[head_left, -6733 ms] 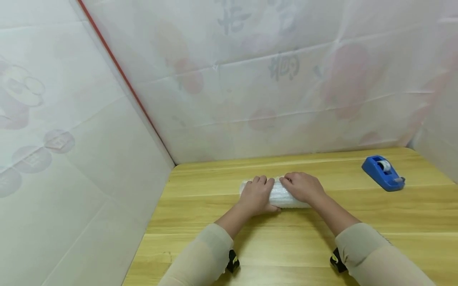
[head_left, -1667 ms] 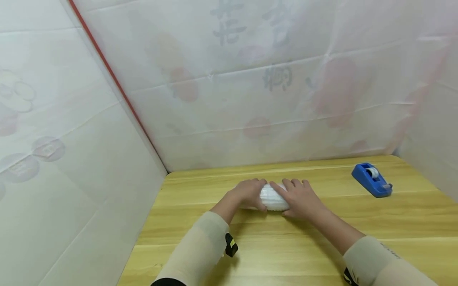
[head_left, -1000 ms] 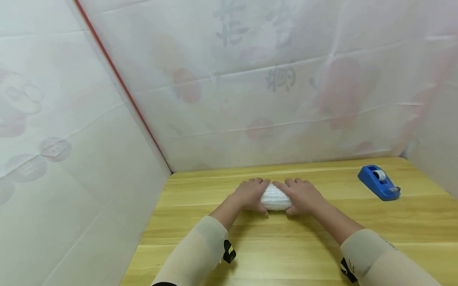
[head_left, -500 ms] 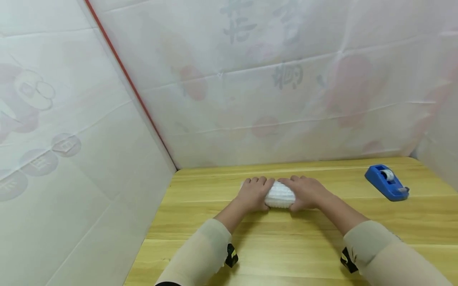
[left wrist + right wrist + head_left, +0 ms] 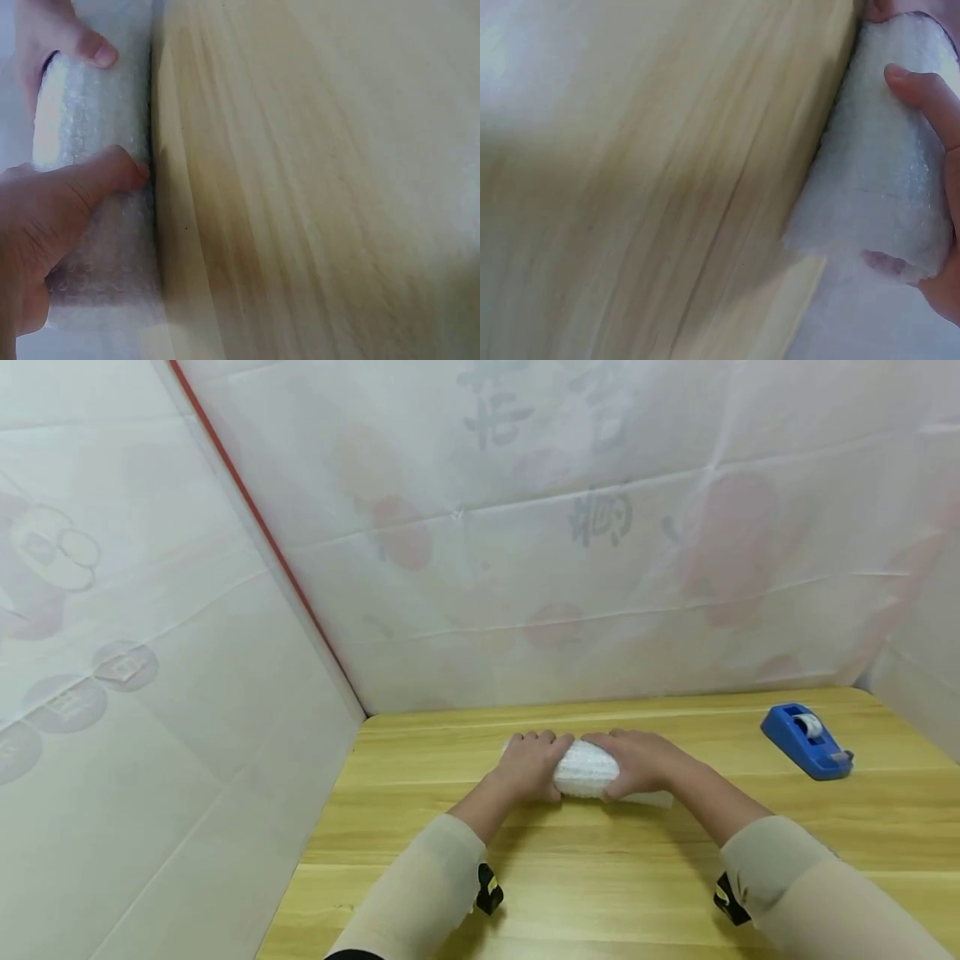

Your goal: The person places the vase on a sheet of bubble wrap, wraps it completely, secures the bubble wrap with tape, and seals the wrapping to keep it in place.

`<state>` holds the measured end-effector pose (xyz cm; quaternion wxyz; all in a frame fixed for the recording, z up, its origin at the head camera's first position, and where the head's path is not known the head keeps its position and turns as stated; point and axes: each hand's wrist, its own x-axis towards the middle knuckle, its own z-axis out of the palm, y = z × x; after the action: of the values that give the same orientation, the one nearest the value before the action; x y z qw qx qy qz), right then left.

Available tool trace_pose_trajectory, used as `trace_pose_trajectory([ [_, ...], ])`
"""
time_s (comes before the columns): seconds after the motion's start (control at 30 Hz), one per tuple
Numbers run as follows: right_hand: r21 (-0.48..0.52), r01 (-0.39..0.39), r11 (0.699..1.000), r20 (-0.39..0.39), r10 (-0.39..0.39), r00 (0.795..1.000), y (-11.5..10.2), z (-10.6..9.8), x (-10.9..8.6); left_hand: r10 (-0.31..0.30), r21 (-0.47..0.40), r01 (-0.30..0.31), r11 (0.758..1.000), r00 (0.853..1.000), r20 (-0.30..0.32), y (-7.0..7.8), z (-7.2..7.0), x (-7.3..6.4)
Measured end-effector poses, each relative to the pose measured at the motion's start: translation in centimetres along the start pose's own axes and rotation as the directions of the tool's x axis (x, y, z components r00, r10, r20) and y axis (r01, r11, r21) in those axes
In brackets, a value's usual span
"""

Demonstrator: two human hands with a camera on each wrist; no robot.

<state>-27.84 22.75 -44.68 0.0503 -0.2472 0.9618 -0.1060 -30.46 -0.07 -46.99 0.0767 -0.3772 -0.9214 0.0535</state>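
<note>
A white roll of bubble wrap (image 5: 585, 768) lies crosswise on the table in the head view. My left hand (image 5: 528, 768) grips its left part, fingers over the far side and thumb at the near side. The right hand (image 5: 641, 762) holds the right part in the same manner, a short stretch of wrap showing between the hands. In the left wrist view, the left thumb lies across the bubbled roll (image 5: 97, 247). The right wrist view shows the right thumb pressed on the roll (image 5: 877, 172), whose near end is open and hollow. A thin flap of wrap (image 5: 651, 798) sticks out below the right hand.
A blue tape dispenser (image 5: 806, 742) with a roll of clear tape stands at the table's back right. The wood-grain table (image 5: 600, 877) meets sheet-covered walls (image 5: 480, 593) at the back and left. Black wrist devices (image 5: 489, 889) hang under both sleeves.
Over several seconds both hands have shifted their grip along the roll, the right thumb moving to the near side. In the last half second a flap of wrap has come into view below the right hand.
</note>
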Motion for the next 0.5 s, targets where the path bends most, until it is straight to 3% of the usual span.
trace_pose_trajectory([
  [0.23, -0.235, 0.008, 0.972, -0.12, -0.037, 0.992, -0.5, 0.9, -0.3, -0.011, -0.091, 0.015, 0.996, 0.999, 0.052, -0.3, -0.7, 0.5],
  [0.5, -0.424, 0.044, 0.905, -0.256, -0.167, 0.952, -1.1, 2.2, -0.5, -0.038, -0.182, 0.066, 0.981, 0.988, 0.151, -0.6, -1.4, 1.1],
])
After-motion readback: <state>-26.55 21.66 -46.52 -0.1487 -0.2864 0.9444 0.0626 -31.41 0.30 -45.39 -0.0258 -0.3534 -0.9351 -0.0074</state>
